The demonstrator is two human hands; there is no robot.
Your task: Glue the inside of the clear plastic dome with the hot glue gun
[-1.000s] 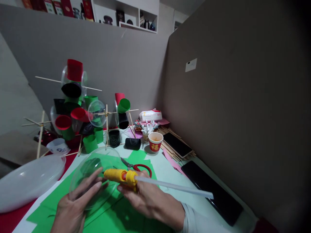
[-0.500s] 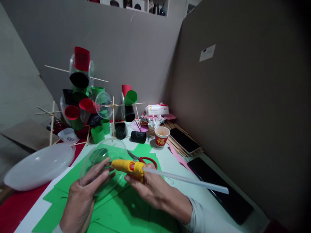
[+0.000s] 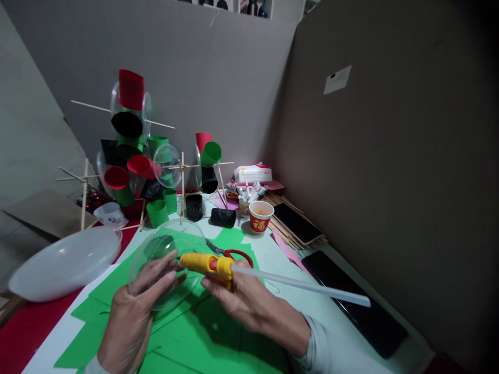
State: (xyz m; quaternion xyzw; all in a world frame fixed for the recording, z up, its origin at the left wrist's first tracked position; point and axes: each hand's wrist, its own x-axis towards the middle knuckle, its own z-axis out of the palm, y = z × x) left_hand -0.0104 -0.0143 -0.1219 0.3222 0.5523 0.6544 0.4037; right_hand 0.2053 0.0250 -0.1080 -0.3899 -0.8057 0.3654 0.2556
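Two hands work over a table covered with green paper (image 3: pixel 202 332). The right hand (image 3: pixel 244 301) is wrapped around a yellow glue gun (image 3: pixel 206 265), with the fingers closed on its body. A long white glue stick (image 3: pixel 304 286) pokes out of the back of the gun and points off to the right, over the table. The tip of the gun points left, toward a clear plastic dome (image 3: pixel 167 265). The left hand (image 3: pixel 134 311) holds this dome, with its fingers spread flat against the clear side. The dome is tilted and rests low on the green paper, just in front of both hands. The gun's tip is right at the dome; I cannot tell if it touches.

Red scissors (image 3: pixel 232 254) lie on the paper just behind the gun. A big white bowl (image 3: pixel 62 265) sits to the left. Farther back stands a pile of red, green and black paper tubes (image 3: pixel 132 156) on wooden sticks. A small red paper cup (image 3: pixel 260 216) stands near the back right, and a dark phone (image 3: pixel 358 306) lies by the wall on the right.
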